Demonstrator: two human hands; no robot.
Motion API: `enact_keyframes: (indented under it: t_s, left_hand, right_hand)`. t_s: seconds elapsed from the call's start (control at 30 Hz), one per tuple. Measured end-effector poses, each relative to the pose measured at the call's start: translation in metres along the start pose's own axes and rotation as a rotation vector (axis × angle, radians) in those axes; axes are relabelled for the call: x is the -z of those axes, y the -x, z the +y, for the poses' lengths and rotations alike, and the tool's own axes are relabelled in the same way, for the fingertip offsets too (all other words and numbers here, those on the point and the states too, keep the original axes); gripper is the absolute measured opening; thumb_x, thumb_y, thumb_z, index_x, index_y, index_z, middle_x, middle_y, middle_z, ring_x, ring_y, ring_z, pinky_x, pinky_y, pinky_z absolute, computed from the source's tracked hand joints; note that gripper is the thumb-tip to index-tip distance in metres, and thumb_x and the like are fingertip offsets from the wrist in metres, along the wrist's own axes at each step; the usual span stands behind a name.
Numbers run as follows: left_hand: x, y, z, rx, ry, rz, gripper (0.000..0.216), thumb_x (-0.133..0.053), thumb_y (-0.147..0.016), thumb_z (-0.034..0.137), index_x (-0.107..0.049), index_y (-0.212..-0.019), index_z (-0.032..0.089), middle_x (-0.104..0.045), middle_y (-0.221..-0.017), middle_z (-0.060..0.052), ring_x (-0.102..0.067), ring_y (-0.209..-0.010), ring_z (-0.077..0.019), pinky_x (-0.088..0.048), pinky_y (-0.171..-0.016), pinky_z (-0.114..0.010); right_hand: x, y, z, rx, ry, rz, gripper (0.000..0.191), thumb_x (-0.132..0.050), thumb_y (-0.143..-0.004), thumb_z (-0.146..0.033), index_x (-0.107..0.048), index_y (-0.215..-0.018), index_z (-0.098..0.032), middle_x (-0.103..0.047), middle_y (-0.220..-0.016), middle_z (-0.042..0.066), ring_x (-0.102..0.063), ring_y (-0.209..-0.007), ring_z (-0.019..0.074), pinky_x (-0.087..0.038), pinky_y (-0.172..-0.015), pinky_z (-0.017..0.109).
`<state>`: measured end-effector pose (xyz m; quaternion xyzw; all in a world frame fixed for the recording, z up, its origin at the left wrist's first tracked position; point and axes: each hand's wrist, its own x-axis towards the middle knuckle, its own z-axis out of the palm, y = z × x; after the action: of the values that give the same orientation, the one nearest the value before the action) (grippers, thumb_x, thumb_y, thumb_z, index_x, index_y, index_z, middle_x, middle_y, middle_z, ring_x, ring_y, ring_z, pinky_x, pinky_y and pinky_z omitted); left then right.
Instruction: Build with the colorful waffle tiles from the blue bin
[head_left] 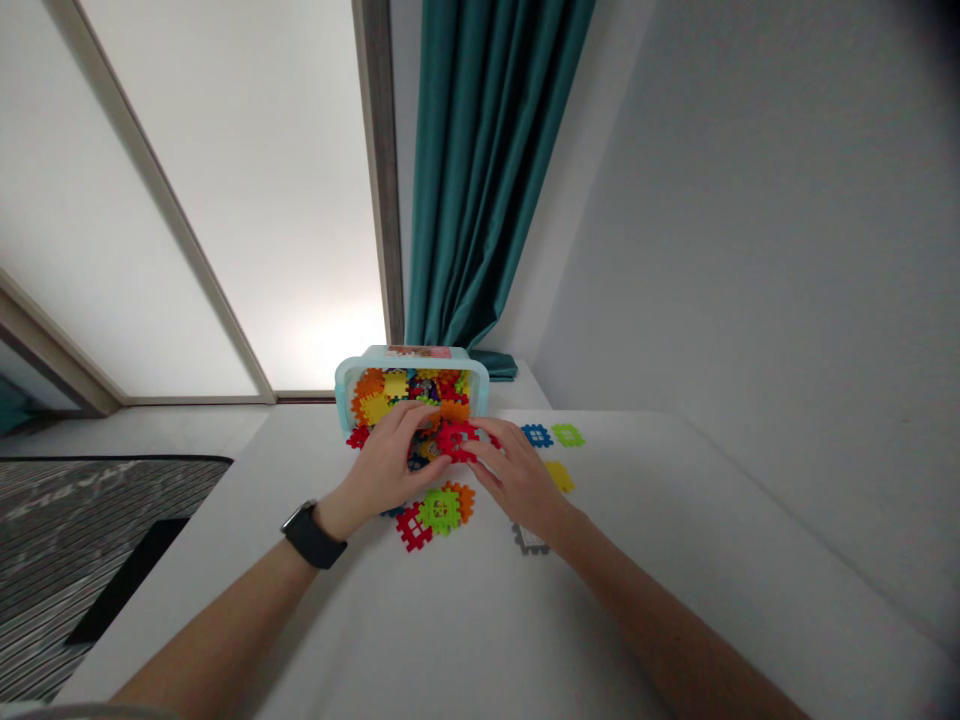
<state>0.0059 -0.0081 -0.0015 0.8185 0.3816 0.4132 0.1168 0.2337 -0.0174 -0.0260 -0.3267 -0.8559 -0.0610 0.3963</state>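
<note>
My right hand has its thumb and fingers closed on a red toothed plastic building piece, held in front of a tipped light-blue tub. At the tub's mouth is my left hand, with a dark watch on the wrist. Its fingers curve around the pieces, and the thumb reaches close to the red one; whether it grips anything I cannot make out. Orange, yellow and red pieces fill the tub. Just below my left hand lie a green piece, a red windowed piece and an orange piece, overlapping.
Right of my right hand lie a blue windowed piece, a green piece and a yellow piece. A grey piece sits partly under my right wrist. Behind the white table hangs a teal curtain.
</note>
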Motion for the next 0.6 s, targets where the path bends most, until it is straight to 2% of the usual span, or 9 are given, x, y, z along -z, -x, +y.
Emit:
enact_keyframes:
  t_s: [0.07,0.2,0.3,0.4,0.47,0.6]
  left_hand:
    - [-0.0002,0.0015,0.0001,-0.096,-0.08,-0.026,0.05,-0.07,-0.087,0.034,-0.054,-0.131,0.021,-0.059,-0.132,-0.014,-0.055,-0.124,-0.0313,-0.044,-0.107,-0.049]
    - [-0.0002,0.002,-0.0031,-0.209,-0.134,-0.077,0.03,-0.061,-0.095,0.031,-0.059,-0.123,0.022,-0.064,-0.127,-0.012,-0.059,-0.119,-0.0277,-0.046,-0.104,-0.047]
    - [0.0016,0.0018,-0.0039,-0.221,-0.134,-0.074,0.025,-0.058,-0.097,0.03,-0.062,-0.12,0.022,-0.065,-0.127,-0.012,-0.059,-0.119,-0.0271,-0.046,-0.104,-0.047]
    - [0.0027,0.0015,-0.0029,-0.171,-0.055,-0.073,0.023,-0.059,-0.097,0.033,-0.065,-0.116,0.022,-0.066,-0.125,-0.012,-0.06,-0.116,-0.0266,-0.047,-0.102,-0.046]
    - [0.0014,0.0011,-0.0024,-0.107,0.04,-0.087,0.019,-0.057,-0.098,0.034,-0.068,-0.107,0.022,-0.07,-0.113,-0.01,-0.063,-0.107,-0.0247,-0.049,-0.096,-0.042]
    - [-0.0065,-0.0003,-0.0044,0.12,0.284,-0.076,0.022,-0.058,-0.096,0.039,-0.07,-0.099,0.021,-0.073,-0.096,-0.006,-0.066,-0.09,-0.0213,-0.052,-0.086,-0.036]
  right_hand:
    - [0.0001,0.0004,0.0005,-0.019,-0.019,0.006,0.024,-0.052,-0.098,-0.018,-0.061,-0.119,-0.025,-0.06,-0.129,0.013,-0.056,-0.121,0.0266,-0.051,-0.102,0.049]
    - [0.0003,-0.0001,-0.0005,-0.036,-0.056,0.003,0.021,-0.053,-0.098,-0.019,-0.06,-0.118,-0.024,-0.058,-0.13,0.013,-0.056,-0.121,0.026,-0.051,-0.102,0.048]
    - [0.0004,-0.0005,-0.0007,-0.057,-0.089,-0.011,0.019,-0.053,-0.099,-0.021,-0.061,-0.116,-0.024,-0.059,-0.13,0.013,-0.057,-0.122,0.0256,-0.05,-0.103,0.048]
    - [0.0007,-0.0007,-0.0002,-0.101,-0.135,-0.018,0.016,-0.052,-0.099,-0.025,-0.063,-0.112,-0.024,-0.062,-0.129,0.012,-0.059,-0.12,0.0259,-0.05,-0.103,0.048]
    - [0.0014,-0.0013,-0.0008,-0.157,-0.186,-0.024,0.016,-0.051,-0.1,-0.026,-0.064,-0.108,-0.024,-0.068,-0.118,0.011,-0.065,-0.11,0.0256,-0.052,-0.098,0.047]
    - [0.0033,-0.0056,-0.0066,-0.399,-0.334,-0.055,0.014,-0.053,-0.098,-0.032,-0.066,-0.099,-0.025,-0.074,-0.092,0.005,-0.069,-0.086,0.0233,-0.056,-0.079,0.037]
